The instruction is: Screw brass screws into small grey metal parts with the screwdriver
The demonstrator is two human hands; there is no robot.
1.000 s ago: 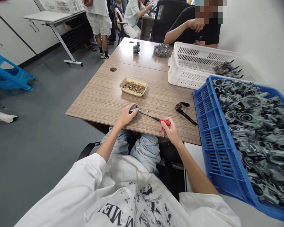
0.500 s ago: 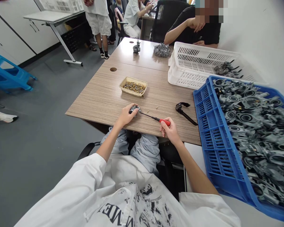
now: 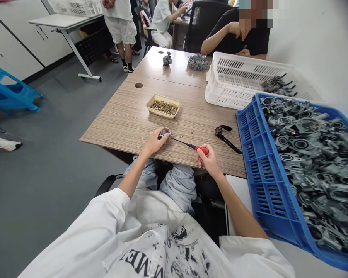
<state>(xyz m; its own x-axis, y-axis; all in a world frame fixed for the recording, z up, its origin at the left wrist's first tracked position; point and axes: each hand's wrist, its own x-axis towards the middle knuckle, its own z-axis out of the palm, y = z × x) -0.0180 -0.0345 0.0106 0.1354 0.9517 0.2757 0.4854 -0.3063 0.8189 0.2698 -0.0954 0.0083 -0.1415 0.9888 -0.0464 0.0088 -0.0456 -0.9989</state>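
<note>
My left hand point(image 3: 156, 141) is closed around a small grey metal casting point(image 3: 164, 133), holding it down on the wood-grain table point(image 3: 118, 112) near its front edge. Part of the casting is hidden under my fingers. In my right hand point(image 3: 208, 157) is a screwdriver point(image 3: 201, 149) with a red handle and a thin dark shaft. Its tip reaches the right side of the casting; the exact contact point is too small to make out. Two small brass-coloured pins point(image 3: 192, 131) lie on the table just beyond the shaft.
A cream tray point(image 3: 150, 109) of small brass-coloured parts stands ahead. To the right are a black wristwatch point(image 3: 219, 131), a blue crate point(image 3: 256, 166) heaped with grey castings and a white crate point(image 3: 220, 92). A co-worker point(image 3: 220, 38) sits across, near a pile of grey parts point(image 3: 198, 61).
My hands, the casting and the screwdriver hold nearly the same position. Across the table, the co-worker's arm and hand have shifted slightly.
</note>
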